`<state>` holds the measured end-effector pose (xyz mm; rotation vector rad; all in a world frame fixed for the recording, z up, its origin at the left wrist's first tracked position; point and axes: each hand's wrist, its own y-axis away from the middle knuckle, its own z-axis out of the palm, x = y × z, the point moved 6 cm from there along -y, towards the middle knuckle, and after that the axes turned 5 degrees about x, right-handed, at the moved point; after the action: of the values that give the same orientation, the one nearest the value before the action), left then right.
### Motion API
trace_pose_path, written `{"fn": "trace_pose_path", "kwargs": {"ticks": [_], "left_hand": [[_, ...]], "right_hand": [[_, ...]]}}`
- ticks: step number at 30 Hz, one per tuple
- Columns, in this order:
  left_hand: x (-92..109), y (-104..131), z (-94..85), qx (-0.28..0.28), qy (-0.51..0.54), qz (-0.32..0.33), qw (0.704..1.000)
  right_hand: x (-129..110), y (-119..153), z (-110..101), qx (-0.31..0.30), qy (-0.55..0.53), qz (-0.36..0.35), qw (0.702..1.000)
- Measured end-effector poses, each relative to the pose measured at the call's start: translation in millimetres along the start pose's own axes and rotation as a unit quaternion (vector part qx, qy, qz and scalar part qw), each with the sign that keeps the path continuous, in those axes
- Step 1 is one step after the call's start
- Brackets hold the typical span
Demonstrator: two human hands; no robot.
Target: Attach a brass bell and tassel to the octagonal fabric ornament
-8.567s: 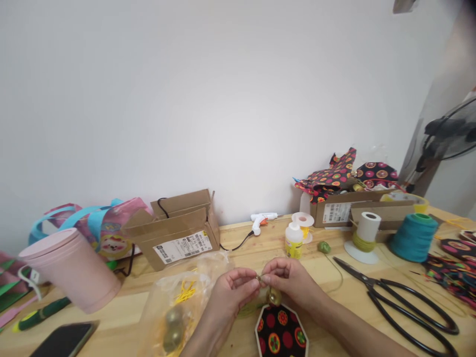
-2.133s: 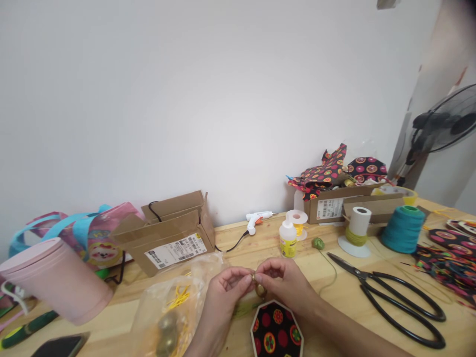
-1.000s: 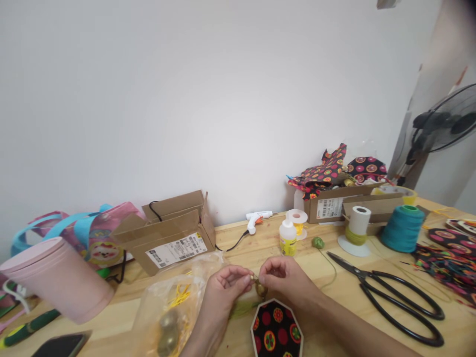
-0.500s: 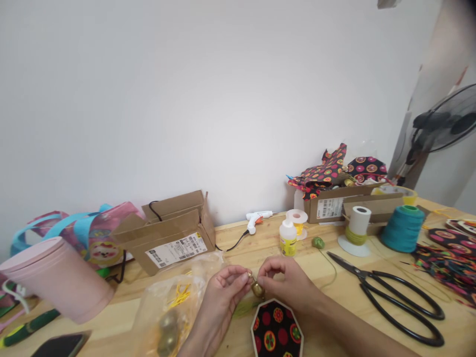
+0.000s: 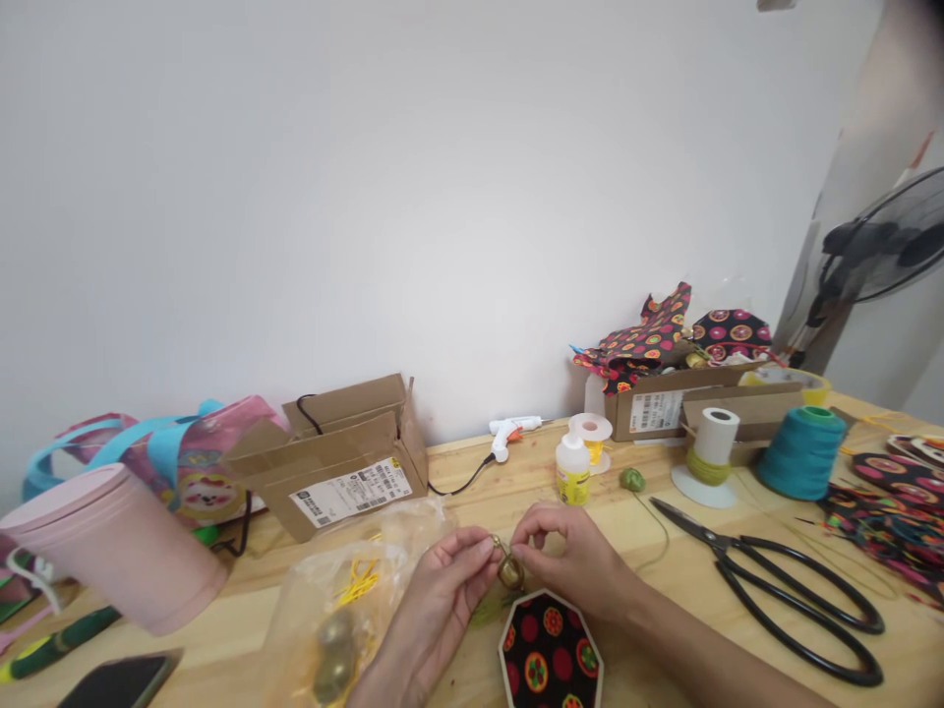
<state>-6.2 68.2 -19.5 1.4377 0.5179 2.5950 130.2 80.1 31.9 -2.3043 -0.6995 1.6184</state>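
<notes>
Left hand (image 5: pixel 449 575) and right hand (image 5: pixel 567 556) pinch, seemingly, a small bell (image 5: pixel 508 571).

Scissors (image 5: pixel 782 602) right — bag (image 5: pixel 339 610) left

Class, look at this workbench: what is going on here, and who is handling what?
A person sits at a wooden table and pinches a small brass bell between the left hand and the right hand, just above a fabric-covered octagon piece. A clear plastic bag with more bells lies to the left; black scissors, a glue bottle and a teal thread cone lie untouched.
</notes>
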Motion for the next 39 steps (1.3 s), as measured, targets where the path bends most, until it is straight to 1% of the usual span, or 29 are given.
{"fn": "trace_pose_path", "kwargs": {"ticks": [3,5,7,12,14,17,19,21,27,35,39], "left_hand": [[0.0,1.2,0.7,-0.002,-0.002,0.001,1.000],[-0.1,1.6,0.2,0.001,-0.001,0.003,1.000],[0.3,1.6,-0.8,0.007,0.001,0.007,1.000],[3.7,0.6,-1.5,0.022,0.006,0.027,0.999],[5.4,0.3,-0.3,0.024,-0.003,0.036,0.999],[7.5,0.5,2.4,0.023,-0.026,0.050,0.998],[9.0,1.2,4.4,0.021,-0.036,0.061,0.997],[10.3,2.5,5.7,0.020,-0.041,0.071,0.996],[12.7,5.6,7.2,0.028,-0.064,0.088,0.994],[12.9,3.4,6.8,0.017,-0.077,0.105,0.991],[13.6,4.4,6.7,0.020,-0.076,0.112,0.991]], "right_hand": [[-1.3,0.3,0.1,-0.001,0.009,-0.010,1.000],[-0.6,0.0,-0.1,0.004,-0.002,-0.003,1.000],[2.1,-0.6,-0.4,0.013,-0.021,0.017,1.000],[15.1,-1.4,0.1,0.038,-0.085,0.098,0.991],[17.5,-1.5,0.7,0.045,-0.107,0.112,0.987],[14.3,-2.0,1.6,0.046,-0.122,0.094,0.987],[9.9,-2.2,1.1,0.046,-0.120,0.069,0.989],[8.0,-2.0,-0.2,0.053,-0.115,0.061,0.990],[12.3,-0.8,-0.3,0.062,-0.136,0.093,0.984],[15.6,-0.7,3.7,0.052,-0.163,0.092,0.981],[15.3,-1.2,4.5,0.052,-0.163,0.091,0.981]]}}
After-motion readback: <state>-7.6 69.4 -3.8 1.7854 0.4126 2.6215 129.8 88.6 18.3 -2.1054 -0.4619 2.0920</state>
